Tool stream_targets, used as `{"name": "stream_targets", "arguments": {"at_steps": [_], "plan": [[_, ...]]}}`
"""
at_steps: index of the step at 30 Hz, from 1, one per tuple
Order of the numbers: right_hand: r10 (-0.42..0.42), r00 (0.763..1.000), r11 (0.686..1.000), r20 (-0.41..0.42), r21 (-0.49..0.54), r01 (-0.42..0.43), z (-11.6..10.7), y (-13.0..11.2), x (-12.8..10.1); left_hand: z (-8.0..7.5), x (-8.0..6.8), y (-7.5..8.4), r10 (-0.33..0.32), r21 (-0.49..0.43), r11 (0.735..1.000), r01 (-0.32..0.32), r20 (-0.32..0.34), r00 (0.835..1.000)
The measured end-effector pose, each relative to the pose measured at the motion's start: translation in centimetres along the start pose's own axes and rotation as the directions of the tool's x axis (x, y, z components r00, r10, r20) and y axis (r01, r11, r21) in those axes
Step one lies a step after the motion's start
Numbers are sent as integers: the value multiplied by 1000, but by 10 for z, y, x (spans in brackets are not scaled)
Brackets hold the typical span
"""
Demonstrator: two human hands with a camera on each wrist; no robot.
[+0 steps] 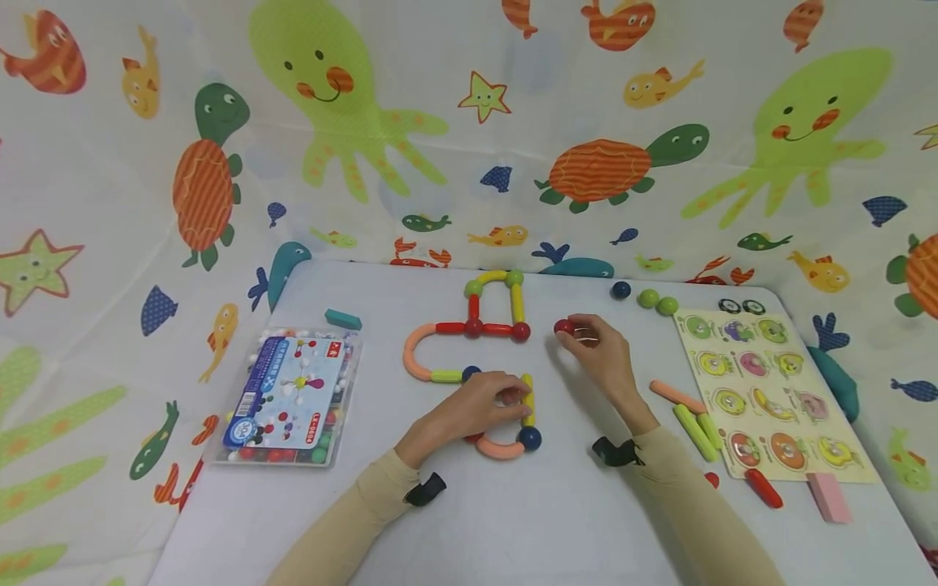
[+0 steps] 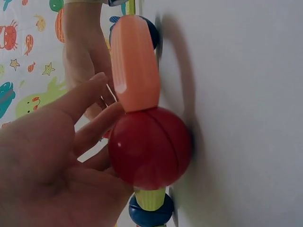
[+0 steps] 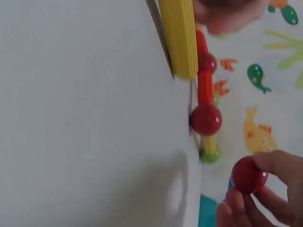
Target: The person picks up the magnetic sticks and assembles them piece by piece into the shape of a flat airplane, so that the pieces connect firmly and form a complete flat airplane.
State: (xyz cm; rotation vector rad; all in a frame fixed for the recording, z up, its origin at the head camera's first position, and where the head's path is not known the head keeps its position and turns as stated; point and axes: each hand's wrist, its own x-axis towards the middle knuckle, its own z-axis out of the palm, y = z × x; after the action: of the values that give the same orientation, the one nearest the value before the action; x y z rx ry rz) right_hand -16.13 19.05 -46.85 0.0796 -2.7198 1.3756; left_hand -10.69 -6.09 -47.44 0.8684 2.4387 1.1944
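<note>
A red ball [image 1: 563, 327] sits pinched in the fingertips of the right hand [image 1: 597, 352], held just above the white table [image 1: 513, 513], right of the rod-and-ball figure [image 1: 484, 358]. The left hand [image 1: 479, 404] rests on the figure's lower part, fingers loosely curled beside a yellow rod [image 1: 528, 399] and a peach curved rod [image 1: 500, 448]; whether it grips them I cannot tell.

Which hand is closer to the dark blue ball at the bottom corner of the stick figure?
Left. The left hand rests on the sticks just beside the dark blue ball, while the right hand is farther up the table, pinching a red ball.
</note>
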Motion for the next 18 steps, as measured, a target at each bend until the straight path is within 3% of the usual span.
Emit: {"name": "stream_targets", "arguments": {"at_steps": [9, 18], "plan": [[-75, 991, 997, 110, 17, 73, 23, -5, -18, 2, 5, 0, 9, 8, 1000, -9, 63, 998], [-65, 986, 998, 155, -17, 68, 32, -5, -24, 3, 7, 1, 4, 63, 998, -12, 133, 991]]}}
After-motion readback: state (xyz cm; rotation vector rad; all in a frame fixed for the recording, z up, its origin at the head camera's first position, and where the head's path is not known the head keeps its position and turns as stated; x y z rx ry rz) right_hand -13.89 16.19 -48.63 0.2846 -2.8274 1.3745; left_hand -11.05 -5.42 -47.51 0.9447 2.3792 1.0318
